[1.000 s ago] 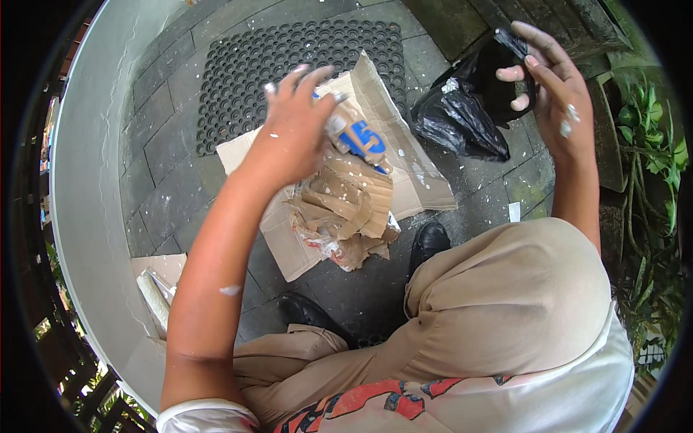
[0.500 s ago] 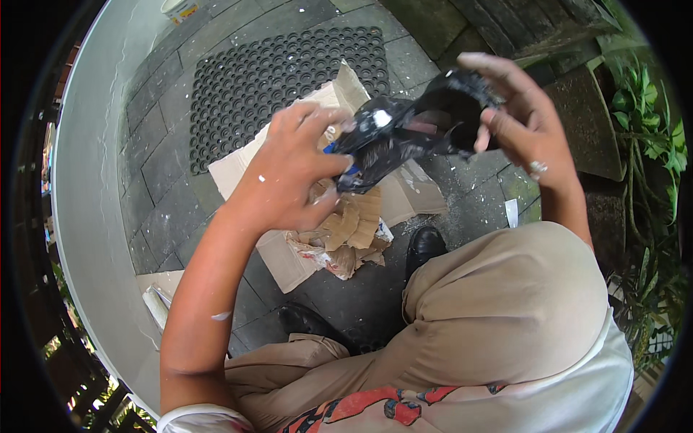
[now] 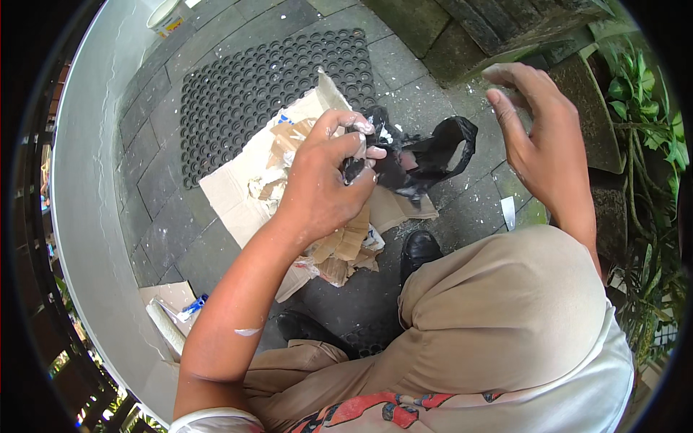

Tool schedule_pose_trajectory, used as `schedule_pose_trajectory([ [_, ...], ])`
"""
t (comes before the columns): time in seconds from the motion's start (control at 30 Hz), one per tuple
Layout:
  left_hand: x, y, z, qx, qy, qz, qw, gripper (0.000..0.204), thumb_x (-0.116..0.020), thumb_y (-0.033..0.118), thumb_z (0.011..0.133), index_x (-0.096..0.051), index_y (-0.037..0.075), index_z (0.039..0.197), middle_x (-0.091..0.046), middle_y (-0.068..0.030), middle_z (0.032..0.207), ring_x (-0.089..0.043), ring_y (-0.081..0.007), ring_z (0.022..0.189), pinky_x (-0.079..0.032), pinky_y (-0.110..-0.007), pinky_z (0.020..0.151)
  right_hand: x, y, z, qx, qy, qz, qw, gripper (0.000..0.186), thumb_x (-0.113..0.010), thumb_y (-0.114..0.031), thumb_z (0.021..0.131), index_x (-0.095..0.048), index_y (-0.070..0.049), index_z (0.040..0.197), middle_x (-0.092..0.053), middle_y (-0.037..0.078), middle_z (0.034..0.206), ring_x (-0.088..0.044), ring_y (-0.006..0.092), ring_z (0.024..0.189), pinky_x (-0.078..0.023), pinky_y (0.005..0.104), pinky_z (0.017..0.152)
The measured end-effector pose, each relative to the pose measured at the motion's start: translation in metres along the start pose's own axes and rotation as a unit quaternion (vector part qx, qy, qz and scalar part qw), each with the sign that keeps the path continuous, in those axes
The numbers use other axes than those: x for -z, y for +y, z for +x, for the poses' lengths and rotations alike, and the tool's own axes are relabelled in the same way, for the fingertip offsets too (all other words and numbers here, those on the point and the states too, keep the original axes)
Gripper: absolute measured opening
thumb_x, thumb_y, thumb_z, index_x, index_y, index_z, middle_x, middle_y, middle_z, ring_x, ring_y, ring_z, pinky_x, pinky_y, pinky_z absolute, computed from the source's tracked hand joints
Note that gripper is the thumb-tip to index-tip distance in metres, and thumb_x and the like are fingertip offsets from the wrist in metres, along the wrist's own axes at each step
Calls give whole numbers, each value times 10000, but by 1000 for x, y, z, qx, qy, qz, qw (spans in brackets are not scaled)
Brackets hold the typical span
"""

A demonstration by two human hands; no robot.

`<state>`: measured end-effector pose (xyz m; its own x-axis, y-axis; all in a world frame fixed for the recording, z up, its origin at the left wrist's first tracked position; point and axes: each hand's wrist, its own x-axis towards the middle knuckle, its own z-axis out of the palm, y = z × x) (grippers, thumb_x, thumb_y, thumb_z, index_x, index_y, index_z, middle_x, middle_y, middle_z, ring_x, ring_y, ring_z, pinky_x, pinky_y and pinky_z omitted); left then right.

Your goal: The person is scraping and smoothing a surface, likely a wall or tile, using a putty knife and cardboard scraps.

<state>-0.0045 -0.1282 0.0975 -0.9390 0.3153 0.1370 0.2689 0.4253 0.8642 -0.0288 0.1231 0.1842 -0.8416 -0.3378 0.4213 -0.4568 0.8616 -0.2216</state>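
A crumpled black plastic bag (image 3: 433,155) with white smears hangs from my left hand (image 3: 336,162), whose fingers are bunched on its left end. White residue coats those fingertips. To the right, my right hand (image 3: 538,119) is apart from the bag, its thumb and fingers spread with nothing between them. Under my left hand lies a flattened sheet of cardboard (image 3: 234,198) on the paving. Torn brown cardboard pieces (image 3: 346,242) and crumpled off-white scraps (image 3: 267,184) are heaped on it, partly hidden by my left hand and forearm.
A black rubber mat (image 3: 253,94) with round holes lies beyond the cardboard. A white bucket (image 3: 167,18) stands far left by the pale curved wall (image 3: 86,180). A paint roller (image 3: 166,325) rests at lower left. Stone blocks (image 3: 577,108) and leafy plants (image 3: 642,108) border the right.
My right hand has let go of the bag and moved away to the right. My left hand has shifted right, and the bag has dropped lower, uncovering more scraps.
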Motion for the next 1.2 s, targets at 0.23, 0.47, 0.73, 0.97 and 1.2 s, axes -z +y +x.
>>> schedule_pose_trajectory([
  [0.23, -27, 3, 18, 27, -55, -116, 991, 214, -532, -80, 795, -574, -66, 1004, -423, -125, 1250, -641, -180, 887, -589, -270, 697, -113, 8, -31, -109, -296, 170, 934, 119, -537, -8, 818, -625, 51, 873, -647, 260, 889, -613, 444, 918, -485, 462, 776],
  [0.47, -24, 8, 14, 51, -90, -154, 983, 265, -490, -79, 827, -507, -33, 1088, -406, -109, 1223, -625, -150, 825, -555, -259, 579, -180, 19, -44, -126, -487, 51, 863, 470, -621, -256, 853, -584, 16, 1236, -617, 246, 1218, -591, 357, 1165, -480, 407, 983],
  [0.73, -12, 5, 19, 85, -54, -191, 976, 280, -468, -79, 879, -486, 4, 1146, -461, -82, 1139, -624, -141, 774, -492, -241, 582, -182, 41, -26, -205, -567, 74, 794, 647, -406, -566, 921, -584, -56, 1276, -636, 203, 1225, -589, 362, 1171, -453, 423, 985],
  [0.97, -1, 9, 39, 14, 95, 39, 995, 465, -729, 222, 848, -482, -13, 1164, -479, -135, 1088, -571, -252, 935, -471, -362, 873, -91, 17, -10, -247, -440, 208, 838, 403, -583, -382, 872, -623, -41, 1083, -683, 203, 991, -650, 364, 928, -492, 411, 821],
  [1.2, -2, -20, 41, 123, 51, -179, 975, 235, -620, 106, 911, -602, -24, 1105, -668, -62, 929, -588, -121, 869, -463, -262, 837, -45, -13, 14, -210, -403, 194, 869, 334, -654, -265, 836, -609, -3, 1038, -658, 191, 808, -651, 350, 780, -495, 415, 709],
])
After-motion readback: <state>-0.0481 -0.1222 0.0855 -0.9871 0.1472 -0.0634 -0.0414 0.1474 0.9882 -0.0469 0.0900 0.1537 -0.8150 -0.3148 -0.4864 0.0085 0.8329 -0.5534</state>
